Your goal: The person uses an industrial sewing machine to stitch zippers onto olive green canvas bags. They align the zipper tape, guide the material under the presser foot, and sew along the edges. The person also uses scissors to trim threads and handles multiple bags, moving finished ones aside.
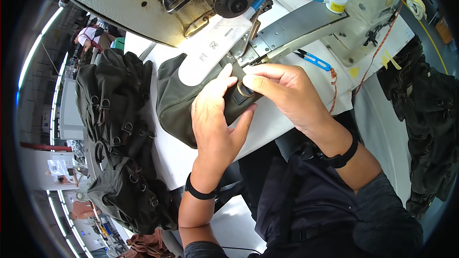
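A dark olive fabric bag lies under the head of a sewing machine, partly covered by a white guard plate. My left hand rests on the bag with its fingers stretched toward the needle area and its thumb spread. My right hand is closed, thumb and fingers pinching a dark tab of the bag. A brass-coloured D-ring sits by my right fingertips. The fingers hide part of the tab, and the needle point cannot be made out.
Blue-handled thread snips with an orange cord lie on the white table, right of the machine arm. Several similar dark bags are piled on the left. More dark bags hang at the right. A person is in the background.
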A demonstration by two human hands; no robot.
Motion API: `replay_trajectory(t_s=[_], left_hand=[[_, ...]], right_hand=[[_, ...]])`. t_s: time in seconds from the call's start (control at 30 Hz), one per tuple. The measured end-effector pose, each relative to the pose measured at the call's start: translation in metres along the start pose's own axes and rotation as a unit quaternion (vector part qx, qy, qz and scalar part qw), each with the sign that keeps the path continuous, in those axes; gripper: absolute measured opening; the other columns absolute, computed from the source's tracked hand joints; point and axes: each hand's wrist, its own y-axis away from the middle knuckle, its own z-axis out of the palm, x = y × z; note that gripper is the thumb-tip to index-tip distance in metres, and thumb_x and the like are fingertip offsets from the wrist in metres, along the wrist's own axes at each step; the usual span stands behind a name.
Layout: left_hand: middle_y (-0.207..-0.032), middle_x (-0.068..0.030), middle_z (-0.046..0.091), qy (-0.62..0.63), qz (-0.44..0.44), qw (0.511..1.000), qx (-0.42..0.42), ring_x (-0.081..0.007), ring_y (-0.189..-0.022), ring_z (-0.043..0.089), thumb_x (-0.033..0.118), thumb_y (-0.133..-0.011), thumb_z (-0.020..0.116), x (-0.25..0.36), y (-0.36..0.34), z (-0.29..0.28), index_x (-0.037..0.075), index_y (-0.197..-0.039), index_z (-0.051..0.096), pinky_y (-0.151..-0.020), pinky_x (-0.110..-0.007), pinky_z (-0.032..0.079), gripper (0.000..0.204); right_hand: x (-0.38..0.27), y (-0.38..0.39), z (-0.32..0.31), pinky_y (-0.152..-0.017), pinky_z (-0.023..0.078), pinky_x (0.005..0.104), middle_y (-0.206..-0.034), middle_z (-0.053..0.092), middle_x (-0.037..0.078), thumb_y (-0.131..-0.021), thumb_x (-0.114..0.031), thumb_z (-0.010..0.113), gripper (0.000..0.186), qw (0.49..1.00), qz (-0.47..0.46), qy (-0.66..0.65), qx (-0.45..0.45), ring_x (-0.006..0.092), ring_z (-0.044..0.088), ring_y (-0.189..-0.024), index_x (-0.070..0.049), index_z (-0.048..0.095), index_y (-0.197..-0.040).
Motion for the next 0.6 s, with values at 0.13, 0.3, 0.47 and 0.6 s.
replay_trajectory(t_s=[0.13,0.3,0.47,0.6], left_hand=[[-0.137,-0.0155,0.067,0.020,-0.003,1.000,0.016,-0.0341,-0.122,0.064,0.009,-0.073,0.091,-0.002,-0.003,0.003,0.005,-0.133,0.059,-0.105,-0.043,0.046,0.068],[-0.128,-0.0141,0.069,0.037,-0.028,0.999,0.022,-0.0346,-0.115,0.066,0.012,-0.073,0.092,-0.013,-0.006,0.006,0.004,-0.131,0.059,-0.103,-0.044,0.047,0.068],[-0.138,-0.0183,0.064,0.098,-0.094,0.991,-0.010,-0.0264,-0.126,0.063,0.007,-0.081,0.088,-0.007,-0.010,0.003,-0.001,-0.124,0.059,-0.112,-0.040,0.046,0.053],[-0.124,-0.0143,0.073,-0.108,0.034,0.990,0.082,-0.0318,-0.115,0.067,0.004,-0.088,0.080,0.015,-0.021,0.010,0.005,-0.120,0.072,-0.101,-0.042,0.048,0.032]], right_hand=[[0.004,-0.003,0.000,-0.074,0.053,0.0231,-0.094,0.073,0.001,-0.101,-0.012,0.067,0.020,1.000,-0.014,0.005,0.004,0.0048,0.064,-0.083,0.004,0.076,-0.108],[0.003,-0.010,0.006,-0.071,0.052,0.0227,-0.086,0.073,0.001,-0.099,-0.012,0.068,0.019,0.998,-0.031,0.032,0.035,0.0042,0.064,-0.080,0.005,0.076,-0.103],[0.005,-0.012,0.003,-0.067,0.050,0.0240,-0.083,0.074,0.003,-0.098,-0.014,0.069,0.019,0.996,-0.042,0.064,0.045,0.0043,0.062,-0.075,0.004,0.076,-0.100],[0.000,-0.006,-0.006,-0.078,0.054,0.0243,-0.095,0.077,0.005,-0.101,-0.014,0.070,0.020,0.990,-0.016,0.132,0.042,0.0069,0.068,-0.086,0.003,0.076,-0.108]])
